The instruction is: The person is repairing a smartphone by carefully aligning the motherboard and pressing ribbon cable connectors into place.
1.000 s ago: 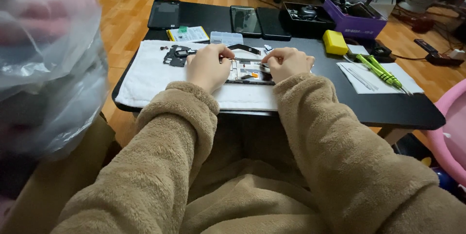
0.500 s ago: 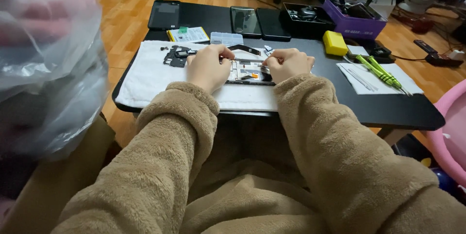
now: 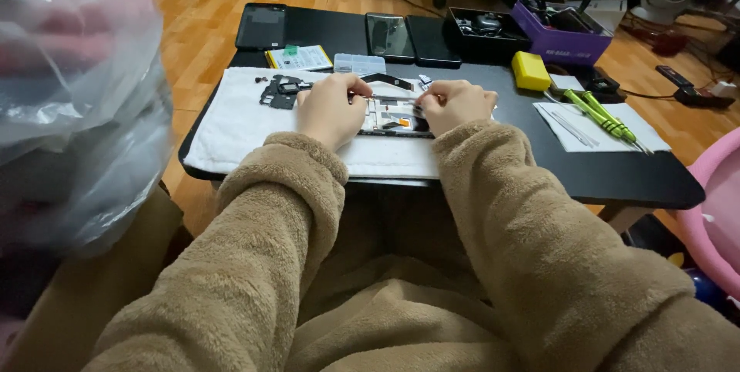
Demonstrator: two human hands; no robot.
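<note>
Opened phone (image 3: 393,115) on white towel (image 3: 231,121) — innards bare, orange bit showing. Left hand (image 3: 327,108) curled, pressing its left end; right hand (image 3: 456,104) fisted at right end — pinch unclear.

We cannot tell what the left hand (image 3: 327,110) and right hand (image 3: 455,104) grip: fingertips hidden behind knuckles. The opened phone (image 3: 391,116) at frame centre is partly covered by both hands. The plastic bag (image 3: 73,102), upper left, is blurred and cut off. The pink object (image 3: 721,202) is cropped at the right edge.
</note>
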